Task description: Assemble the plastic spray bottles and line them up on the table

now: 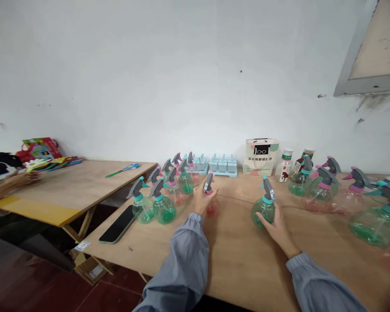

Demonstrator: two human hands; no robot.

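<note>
My left hand (202, 198) is closed round a pink spray bottle (212, 207) with a grey and pink trigger head, at the middle of the wooden table (237, 255). Farther right, my right hand (277, 225) grips the side of a green spray bottle (263, 210) with a grey and teal head. Both bottles are upright. Left of my left hand stands a cluster of several green and pink spray bottles (164, 210). More spray bottles (325, 197) stand at the right, and one green bottle (375, 225) is nearest on that side.
A black phone (117, 225) lies at the table's left edge. Along the wall are pale blue ice-pop moulds (223, 167), a paper bag (260, 160) and a white bottle (285, 167). Another person's hand (22, 178) rests over a separate left table (61, 190).
</note>
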